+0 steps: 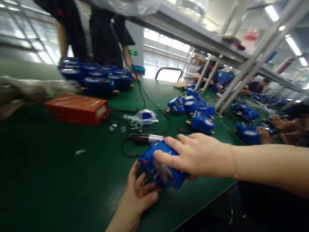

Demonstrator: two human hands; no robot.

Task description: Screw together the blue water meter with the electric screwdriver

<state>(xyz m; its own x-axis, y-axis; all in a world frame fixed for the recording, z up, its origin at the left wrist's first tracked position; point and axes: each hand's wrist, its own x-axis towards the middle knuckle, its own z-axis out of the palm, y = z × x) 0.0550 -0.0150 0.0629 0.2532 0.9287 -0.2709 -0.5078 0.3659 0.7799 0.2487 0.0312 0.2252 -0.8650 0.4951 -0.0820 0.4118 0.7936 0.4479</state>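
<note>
Stretching away from the near edge, a dark green table (pixel 60 180) fills the head view under a slanted metal shelf frame (pixel 253 54) and bright ceiling strip lights. Near the front edge sits a blue meter housing (pixel 158 161). The right hand (pixel 195 154) lies over its top, fingers wrapped around it, while the left hand (pixel 140 193) cups its underside from below, fingers curled up against it. Just behind it lies a black-and-silver tool (pixel 148 139) with a black cable. An orange box (pixel 77 109) sits further left, a clear bag (pixel 143 117) mid-table, and stacked blue meters (pixel 96 75) at the back. Other people stand behind and work at the right.
</note>
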